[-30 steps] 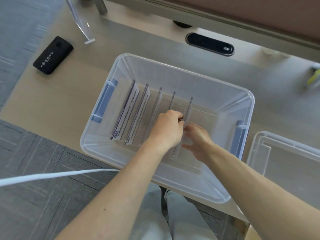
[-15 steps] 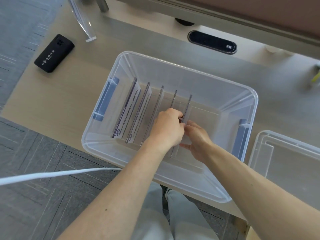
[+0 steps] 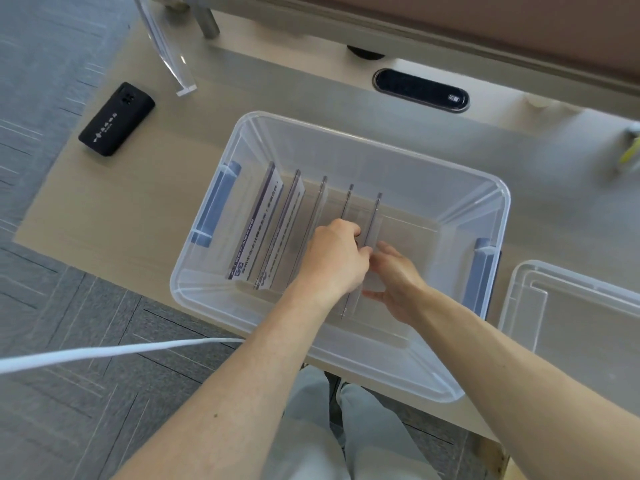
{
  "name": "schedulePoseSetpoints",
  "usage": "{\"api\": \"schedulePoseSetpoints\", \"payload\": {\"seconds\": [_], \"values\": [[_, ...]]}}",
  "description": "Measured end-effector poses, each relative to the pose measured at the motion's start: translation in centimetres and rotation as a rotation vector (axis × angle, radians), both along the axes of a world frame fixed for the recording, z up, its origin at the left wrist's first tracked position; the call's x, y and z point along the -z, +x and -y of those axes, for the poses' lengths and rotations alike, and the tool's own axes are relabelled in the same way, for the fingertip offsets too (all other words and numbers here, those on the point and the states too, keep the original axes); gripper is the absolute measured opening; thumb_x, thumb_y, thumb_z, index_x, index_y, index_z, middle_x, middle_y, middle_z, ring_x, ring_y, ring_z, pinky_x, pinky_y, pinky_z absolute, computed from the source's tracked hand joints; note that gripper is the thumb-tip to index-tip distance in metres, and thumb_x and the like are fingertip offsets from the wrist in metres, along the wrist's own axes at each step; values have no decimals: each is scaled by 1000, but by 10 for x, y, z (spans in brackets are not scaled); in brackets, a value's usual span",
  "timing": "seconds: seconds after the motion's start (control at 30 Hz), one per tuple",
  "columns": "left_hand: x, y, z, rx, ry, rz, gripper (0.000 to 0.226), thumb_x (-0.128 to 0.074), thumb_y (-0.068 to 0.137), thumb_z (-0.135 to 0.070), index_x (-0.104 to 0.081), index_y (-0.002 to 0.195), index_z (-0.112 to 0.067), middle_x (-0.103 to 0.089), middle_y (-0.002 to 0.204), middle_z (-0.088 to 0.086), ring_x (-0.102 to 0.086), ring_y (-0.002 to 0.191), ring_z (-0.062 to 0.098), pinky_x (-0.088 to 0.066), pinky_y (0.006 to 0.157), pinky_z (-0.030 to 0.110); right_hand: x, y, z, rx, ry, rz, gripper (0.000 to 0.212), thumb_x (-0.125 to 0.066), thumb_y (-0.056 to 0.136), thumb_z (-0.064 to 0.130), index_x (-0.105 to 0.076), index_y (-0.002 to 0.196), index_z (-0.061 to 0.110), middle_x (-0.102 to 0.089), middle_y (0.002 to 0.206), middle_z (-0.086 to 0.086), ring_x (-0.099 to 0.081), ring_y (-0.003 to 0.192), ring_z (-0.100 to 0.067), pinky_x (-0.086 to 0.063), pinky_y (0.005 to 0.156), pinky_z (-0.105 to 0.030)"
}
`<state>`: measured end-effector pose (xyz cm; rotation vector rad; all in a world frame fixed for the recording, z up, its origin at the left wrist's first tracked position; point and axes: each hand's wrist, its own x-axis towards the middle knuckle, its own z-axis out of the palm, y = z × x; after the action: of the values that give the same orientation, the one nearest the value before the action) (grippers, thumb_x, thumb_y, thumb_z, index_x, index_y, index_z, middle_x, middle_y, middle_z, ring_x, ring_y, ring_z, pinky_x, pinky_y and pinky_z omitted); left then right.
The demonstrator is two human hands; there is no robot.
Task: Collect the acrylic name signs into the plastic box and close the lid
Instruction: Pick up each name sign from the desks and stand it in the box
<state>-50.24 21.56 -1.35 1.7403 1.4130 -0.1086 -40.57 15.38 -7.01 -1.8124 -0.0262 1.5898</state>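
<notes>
black device (image 3: 116, 119): lies flat at the table's (image 3: 104, 209) left end
plastic box (image 3: 346, 147): open, mid-table
acrylic name signs (image 3: 273, 230): five upright in a row inside the box
left hand (image 3: 334, 259): fingers curled around the rightmost sign (image 3: 372, 223)
right hand (image 3: 398, 282): open, flat against that sign's other side
lid (image 3: 571, 323): on the table, right of the box

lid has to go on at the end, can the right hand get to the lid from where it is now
Probably yes. The lid lies flat on the desk just right of the plastic box, with nothing on it. The right hand is down inside the box at a name sign, so it must first lift over the box's right wall.
</notes>
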Motion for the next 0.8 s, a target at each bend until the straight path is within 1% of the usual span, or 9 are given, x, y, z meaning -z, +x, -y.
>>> {"api": "schedulePoseSetpoints", "payload": {"seconds": [0.13, 0.17, 0.27, 0.37, 0.43, 0.47, 0.6, 0.77, 0.8], "values": [[-37, -5, -12, -37, -47, 85, 47, -61, 99, -41, -62, 140, -18, -71, 131, 1, -64, 124, 17, -43, 96, 21, -43, 8, -2, 23, 61, 75, 63, -46, 101, 13, -25, 159, 23, -34, 162, 1, -42, 139, -19, -45, 104, -47], [-51, -7, -17, -60, -51, 124, 45, -59, 100, -42, -65, 137, -18, -72, 129, 1, -64, 123, 15, -43, 96, 21, -59, 12, -3, 20, 95, 95, 61, -45, 102, 14, -25, 159, 24, -34, 162, 0, -44, 137, -20, -45, 104, -46], [-95, -18, -34, -140, -12, 216, 38, -57, 101, -42, -69, 127, -18, -73, 124, 0, -65, 120, 15, -49, 104, 32, -111, 25, -7, -20, 208, 154, 58, -46, 104, 20, -28, 158, 27, -37, 159, -1, -45, 124, -18, -44, 104, -44], [-145, -31, -56, -257, 90, 329, 16, -60, 100, -37, -72, 104, -26, -74, 112, -5, -67, 113, 15, -52, 106, 42, -165, 38, -16, -16, 351, 175, 56, -48, 104, 25, -31, 157, 27, -40, 156, -2, -44, 131, -19, -43, 109, -45], [-179, -41, -69, -347, 122, 417, 14, -61, 100, -34, -70, 91, -29, -74, 105, -6, -69, 111, 17, -52, 106, 44, -196, 44, -24, 3, 440, 182, 53, -50, 104, 25, -34, 155, 27, -43, 152, -2, -46, 127, -17, -43, 110, -46], [-194, -47, -74, -380, 124, 444, 14, -60, 101, -33, -67, 90, -31, -73, 104, -6, -69, 110, 17, -52, 106, 43, -209, 45, -28, 8, 472, 188, 52, -51, 104, 25, -36, 153, 28, -44, 149, -1, -46, 125, -17, -44, 110, -47], [-238, -82, -91, -438, 161, 496, 12, -56, 104, -37, -65, 99, -30, -71, 111, -4, -67, 112, 15, -54, 101, 39, -248, 44, -43, 31, 561, 195, 47, -53, 102, 29, -43, 148, 31, -46, 147, 1, -47, 128, -17, -43, 110, -49], [-261, -125, -121, -518, 200, 543, 13, -57, 102, -39, -65, 100, -29, -70, 119, 2, -66, 113, 18, -55, 92, 36, -276, 27, -71, 32, 613, 205, 49, -55, 101, 31, -43, 149, 28, -49, 147, 2, -46, 133, -17, -44, 107, -48], [-263, -133, -129, -528, 206, 552, 13, -58, 102, -40, -65, 99, -30, -70, 119, 3, -66, 113, 18, -55, 94, 37, -278, 21, -77, 31, 615, 217, 50, -56, 101, 32, -43, 149, 29, -49, 146, 2, -46, 134, -18, -44, 108, -48]]}}
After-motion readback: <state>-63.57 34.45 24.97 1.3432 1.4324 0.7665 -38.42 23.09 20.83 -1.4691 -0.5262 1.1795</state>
